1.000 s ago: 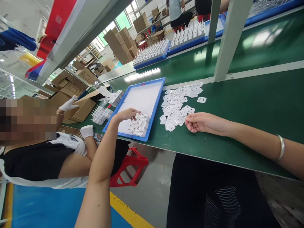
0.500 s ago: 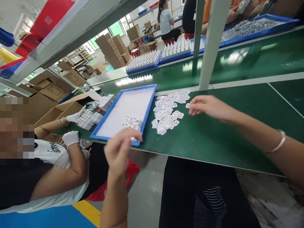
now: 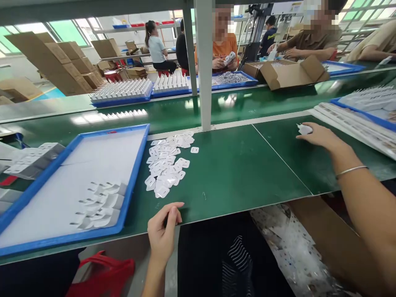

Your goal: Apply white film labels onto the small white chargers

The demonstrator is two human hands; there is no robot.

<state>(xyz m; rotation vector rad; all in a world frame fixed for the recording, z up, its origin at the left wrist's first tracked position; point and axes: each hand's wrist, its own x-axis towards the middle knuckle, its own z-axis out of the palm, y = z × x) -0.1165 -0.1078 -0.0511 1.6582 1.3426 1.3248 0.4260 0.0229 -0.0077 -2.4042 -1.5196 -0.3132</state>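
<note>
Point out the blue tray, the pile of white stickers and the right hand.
blue tray point(image 3: 135, 173): head view, on its right rim.
pile of white stickers point(image 3: 165, 167): head view, middle of the pile.
right hand point(image 3: 320, 138): head view, back of the hand.

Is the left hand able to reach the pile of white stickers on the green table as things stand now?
Probably yes. The left hand rests at the table edge, just below the pile of white stickers, and only bare green table lies between them.
</note>
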